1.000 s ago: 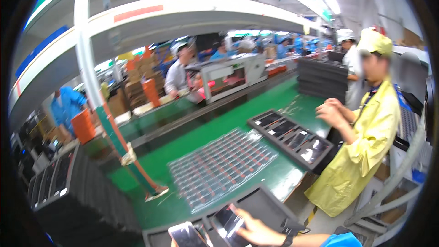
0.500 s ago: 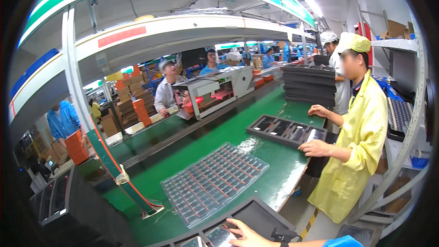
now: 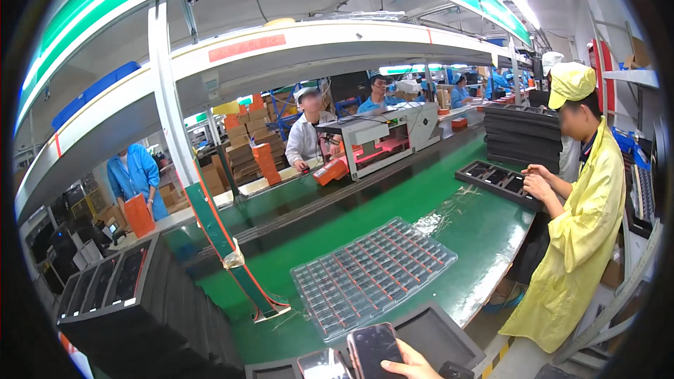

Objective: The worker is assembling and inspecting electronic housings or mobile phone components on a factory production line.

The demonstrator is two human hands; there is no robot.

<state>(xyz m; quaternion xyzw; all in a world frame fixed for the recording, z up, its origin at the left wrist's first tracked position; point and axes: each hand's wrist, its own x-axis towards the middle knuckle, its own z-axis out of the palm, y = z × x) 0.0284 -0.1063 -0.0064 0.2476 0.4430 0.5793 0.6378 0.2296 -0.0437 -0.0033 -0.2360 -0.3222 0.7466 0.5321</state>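
Note:
My right hand (image 3: 415,363) is closed on a dark-screened smartphone (image 3: 374,352) at the lower edge, thumb across its face and the phone tilted up. Beside it, to the left, another smartphone (image 3: 324,365) with a bright, reflective screen lies at the black foam tray (image 3: 439,340). The tray has wide recesses, and part of it is cut off by the picture's lower edge. My left hand is out of view. Just beyond the tray, a clear plastic blister tray (image 3: 375,277) with many small pockets and reddish lines lies on the green bench (image 3: 463,238).
A tall stack of black foam trays (image 3: 126,295) stands at left, beside a green-covered post (image 3: 235,267). On the right, a co-worker in a yellow coat (image 3: 583,238) handles a filled black tray (image 3: 502,182). More stacked trays (image 3: 523,133) and a white-framed machine (image 3: 390,140) stand beyond.
My right hand has raised the smartphone from the foam tray and tilted it up. The view has swung left. The co-worker in yellow has brought both hands together over their tray.

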